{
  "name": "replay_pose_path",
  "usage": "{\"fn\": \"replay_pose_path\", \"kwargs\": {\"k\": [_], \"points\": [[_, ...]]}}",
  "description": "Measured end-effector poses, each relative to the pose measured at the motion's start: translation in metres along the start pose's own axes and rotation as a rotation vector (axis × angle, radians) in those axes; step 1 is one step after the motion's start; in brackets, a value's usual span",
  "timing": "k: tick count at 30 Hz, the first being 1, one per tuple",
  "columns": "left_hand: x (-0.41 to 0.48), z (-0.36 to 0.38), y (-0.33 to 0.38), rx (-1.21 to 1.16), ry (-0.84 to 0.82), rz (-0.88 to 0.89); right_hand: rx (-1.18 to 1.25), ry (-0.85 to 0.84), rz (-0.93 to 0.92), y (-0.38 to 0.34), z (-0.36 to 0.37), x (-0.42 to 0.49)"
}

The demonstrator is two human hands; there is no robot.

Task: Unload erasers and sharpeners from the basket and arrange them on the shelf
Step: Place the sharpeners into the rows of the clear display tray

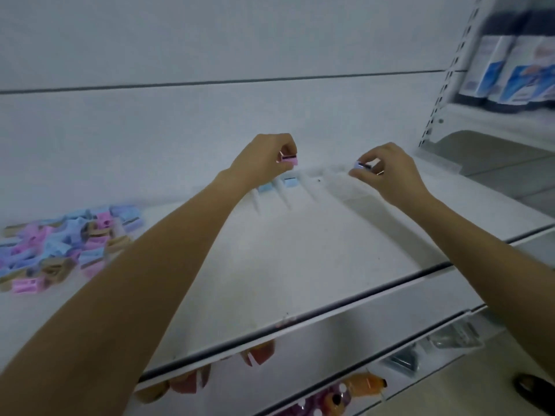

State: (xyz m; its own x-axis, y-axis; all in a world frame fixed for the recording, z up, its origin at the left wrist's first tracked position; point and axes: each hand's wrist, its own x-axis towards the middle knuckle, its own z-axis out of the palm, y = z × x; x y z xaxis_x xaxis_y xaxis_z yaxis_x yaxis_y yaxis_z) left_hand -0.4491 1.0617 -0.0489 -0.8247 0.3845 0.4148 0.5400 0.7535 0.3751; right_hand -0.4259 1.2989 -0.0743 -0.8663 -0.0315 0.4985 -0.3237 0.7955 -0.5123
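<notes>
My left hand (264,157) pinches a pink sharpener (289,159) just above the back of the white shelf (300,250). My right hand (387,169) pinches a lilac sharpener (362,166) a little to the right, also near the back wall. Two light blue sharpeners (289,182) stand side by side on the shelf below my left hand, between low white dividers (283,196). A loose pile of pink, blue, lilac and tan sharpeners and erasers (66,244) lies at the left of the shelf. No basket is in view.
The shelf's front edge (330,310) runs diagonally across the lower middle. Lower shelves hold orange and pink goods (360,385) and clear packets (456,337). Blue and white boxes (516,73) stand on a higher shelf at the right, beside a perforated upright (447,85).
</notes>
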Motion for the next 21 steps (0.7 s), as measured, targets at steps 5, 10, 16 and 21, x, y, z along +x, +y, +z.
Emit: {"fn": "replay_pose_path", "kwargs": {"k": [5,10,16,21], "points": [[0.027,0.029,0.009,-0.047,-0.016,-0.03,0.108,-0.011,0.054,0.025,0.002,0.03],[0.047,0.052,0.009,-0.037,0.043,-0.105,0.037,-0.087,-0.075,0.03,0.02,0.066],[0.065,0.072,0.009,0.087,-0.021,-0.219,0.04,-0.182,-0.15,0.037,0.039,0.082],[0.068,0.083,0.013,0.152,-0.041,-0.255,0.078,-0.284,-0.16,0.034,0.05,0.078]]}}
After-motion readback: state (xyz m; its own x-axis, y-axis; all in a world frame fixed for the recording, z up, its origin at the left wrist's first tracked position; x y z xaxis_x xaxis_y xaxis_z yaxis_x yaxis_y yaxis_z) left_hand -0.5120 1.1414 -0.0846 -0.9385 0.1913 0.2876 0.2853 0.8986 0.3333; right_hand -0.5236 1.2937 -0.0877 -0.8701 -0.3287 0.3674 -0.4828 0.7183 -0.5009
